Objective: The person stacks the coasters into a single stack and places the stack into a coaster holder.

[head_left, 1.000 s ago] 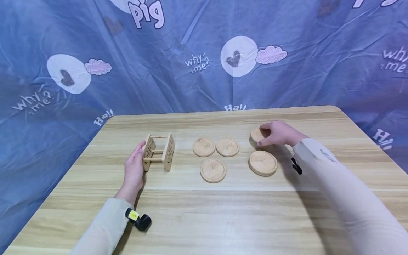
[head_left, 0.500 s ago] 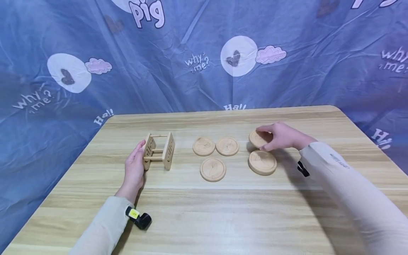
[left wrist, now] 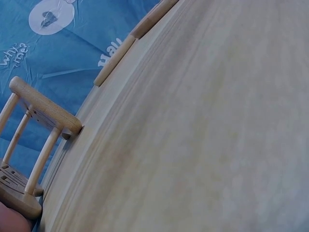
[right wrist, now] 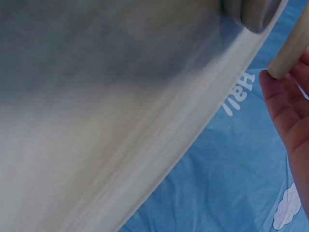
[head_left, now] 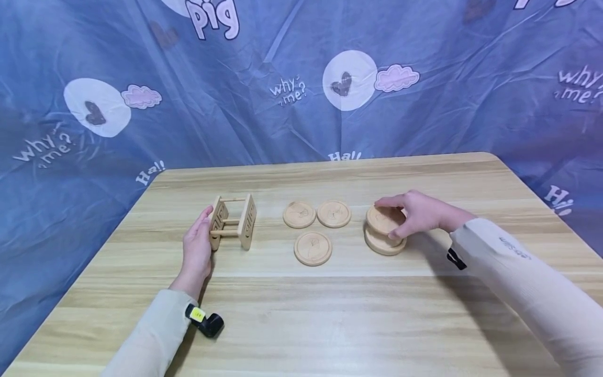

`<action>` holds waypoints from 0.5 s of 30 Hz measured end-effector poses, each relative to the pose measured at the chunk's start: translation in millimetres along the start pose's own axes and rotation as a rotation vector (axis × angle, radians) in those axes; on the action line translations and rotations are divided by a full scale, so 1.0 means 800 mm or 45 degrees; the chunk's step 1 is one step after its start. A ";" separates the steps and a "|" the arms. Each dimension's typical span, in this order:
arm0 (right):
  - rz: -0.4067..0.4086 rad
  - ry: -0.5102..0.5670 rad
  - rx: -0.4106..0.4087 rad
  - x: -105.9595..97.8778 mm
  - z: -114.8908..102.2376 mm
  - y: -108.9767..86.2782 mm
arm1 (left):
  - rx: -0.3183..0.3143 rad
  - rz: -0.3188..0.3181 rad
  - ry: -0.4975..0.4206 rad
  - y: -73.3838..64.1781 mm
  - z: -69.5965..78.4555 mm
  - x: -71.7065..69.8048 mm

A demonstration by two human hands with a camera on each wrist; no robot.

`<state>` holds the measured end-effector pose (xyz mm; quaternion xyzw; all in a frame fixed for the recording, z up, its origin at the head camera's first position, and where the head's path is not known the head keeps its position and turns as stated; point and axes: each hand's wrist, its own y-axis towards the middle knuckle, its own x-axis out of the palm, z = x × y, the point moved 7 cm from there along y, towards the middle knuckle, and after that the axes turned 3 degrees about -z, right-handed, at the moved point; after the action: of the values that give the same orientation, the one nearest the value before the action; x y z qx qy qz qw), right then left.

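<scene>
My right hand [head_left: 424, 212] pinches a round wooden coaster [head_left: 383, 217] by its edge, thumb on the near side and fingers on the far side. The coaster is held above two stacked coasters [head_left: 380, 246], partly covering them; in the right wrist view the held coaster [right wrist: 292, 48] is apart from the stacked coasters [right wrist: 256, 14]. At the left, a small wooden coaster rack [head_left: 249, 222] with two carved side panels joined by rods stands on the table. My left hand [head_left: 197, 251] rests against its left panel, fingers extended.
Between the hands lie three flat coasters with engraved drawings: one back left [head_left: 299, 214], one back right [head_left: 334, 214] and one in front [head_left: 313, 248]. The wood-grain table [head_left: 301, 319] ends at the back against a blue printed cloth [head_left: 212, 104].
My right hand has lifted the coaster from the back right of the table and brought it toward me, over the front stack. The left hand and the rack have stayed put.
</scene>
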<state>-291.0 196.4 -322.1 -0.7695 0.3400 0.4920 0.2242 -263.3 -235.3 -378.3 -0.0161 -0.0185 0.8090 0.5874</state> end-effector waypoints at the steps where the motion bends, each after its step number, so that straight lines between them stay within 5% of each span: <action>1: -0.005 -0.005 -0.014 0.002 -0.002 -0.002 | 0.001 -0.001 0.003 0.000 0.000 0.000; 15: -0.026 -0.027 -0.131 0.016 -0.019 -0.013 | -0.011 -0.006 0.028 0.000 -0.002 -0.002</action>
<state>-270.7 189.3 -327.0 -0.7780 0.3040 0.5148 0.1929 -263.1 -237.0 -379.6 -0.0274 -0.0156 0.8073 0.5894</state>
